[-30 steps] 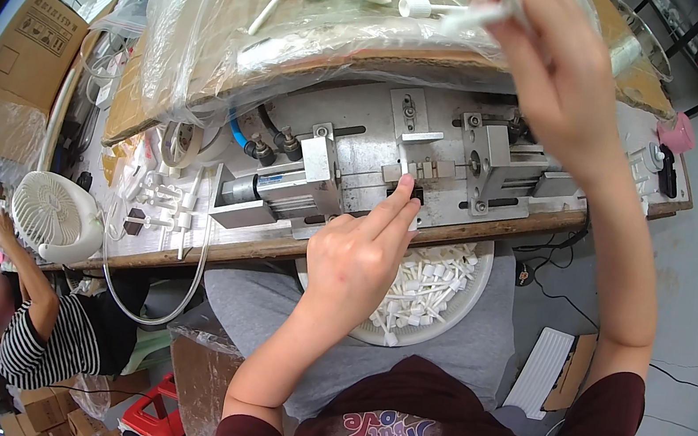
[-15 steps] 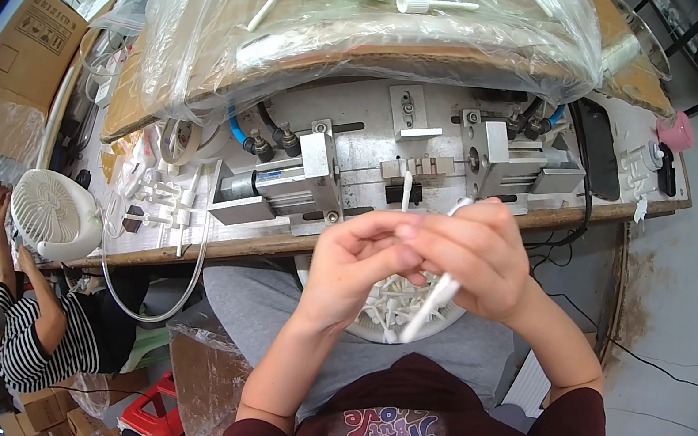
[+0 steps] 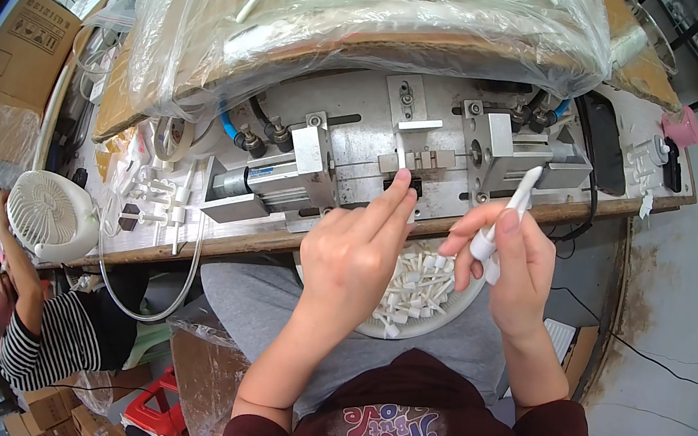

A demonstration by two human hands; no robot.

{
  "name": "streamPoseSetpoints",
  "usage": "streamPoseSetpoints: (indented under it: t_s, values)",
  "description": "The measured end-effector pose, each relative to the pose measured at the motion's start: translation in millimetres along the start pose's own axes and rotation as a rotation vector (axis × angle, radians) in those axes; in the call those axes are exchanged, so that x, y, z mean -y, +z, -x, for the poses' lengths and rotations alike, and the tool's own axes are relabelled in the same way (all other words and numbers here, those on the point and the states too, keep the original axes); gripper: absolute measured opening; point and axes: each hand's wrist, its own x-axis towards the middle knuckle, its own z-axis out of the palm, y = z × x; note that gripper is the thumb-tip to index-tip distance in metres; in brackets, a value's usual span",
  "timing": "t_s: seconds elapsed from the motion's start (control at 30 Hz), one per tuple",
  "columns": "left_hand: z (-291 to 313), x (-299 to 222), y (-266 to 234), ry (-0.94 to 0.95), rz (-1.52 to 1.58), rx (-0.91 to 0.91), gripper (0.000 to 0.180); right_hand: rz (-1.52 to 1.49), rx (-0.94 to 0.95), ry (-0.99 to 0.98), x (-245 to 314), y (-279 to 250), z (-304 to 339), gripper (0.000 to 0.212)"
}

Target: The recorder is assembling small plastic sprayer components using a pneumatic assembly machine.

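Note:
My left hand (image 3: pixel 353 250) reaches to the metal fixture with its index and middle fingers stretched out. The index fingertip touches the near end of a slim white plastic stick (image 3: pixel 402 147) lying in the small slotted holder (image 3: pixel 430 160); the thumb is hidden. My right hand (image 3: pixel 521 273) is closed around a white capped applicator (image 3: pixel 524 192), its pointed end up and its white cap among the fingers. Below the hands, a round white basket (image 3: pixel 463 308) on my lap holds many white capped sticks (image 3: pixel 414 291).
Metal cylinder clamps, left (image 3: pixel 284 175) and right (image 3: pixel 509 156), flank the holder. Behind them, a plastic-covered cardboard sheet (image 3: pixel 328 50) bears more capped sticks. A white fan (image 3: pixel 53 217) stands left, near a co-worker in a striped shirt (image 3: pixel 50 345). A pink cup (image 3: pixel 681 128) sits far right.
My hands, together before, are now apart. The left has moved forward to the holder, where the stick sits farther back. The right has moved right, its applicator now pointing up.

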Motion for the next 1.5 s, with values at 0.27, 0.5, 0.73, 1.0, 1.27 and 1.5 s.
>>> streamPoseSetpoints:
  t_s: [0.27, 0.5, 0.73, 1.0, 1.27, 1.5]
  values:
    - [-3.0, 2.0, -0.7, 0.004, 0.010, 0.012, 0.028, 0.169, -0.045, 0.135, -5.9, -8.0, 9.0, 0.036]
    - [3.1, -13.6, -11.9, 0.119, 0.529, -0.028, 0.036, 0.402, -0.112, -0.032, -21.5, 0.5, 7.4, 0.037]
    - [8.5, -15.0, -17.7, 0.011, 0.479, -0.052, 0.034, 0.217, -0.011, 0.115, -15.7, 5.5, 4.4, 0.034]
    - [5.4, -1.7, 2.4, 0.012, 0.047, -0.010, 0.029, 0.057, -0.064, 0.107, -19.9, -0.3, 8.5, 0.044]
    - [-4.8, 0.3, -1.8, 0.021, -0.011, 0.040, 0.029, 0.254, -0.101, -0.193, -15.5, -5.4, 10.6, 0.029]
    - [-3.9, -0.1, -13.2, -0.032, 0.332, 0.064, 0.037, 0.041, -0.079, -0.086, -9.8, -10.4, 13.7, 0.023]
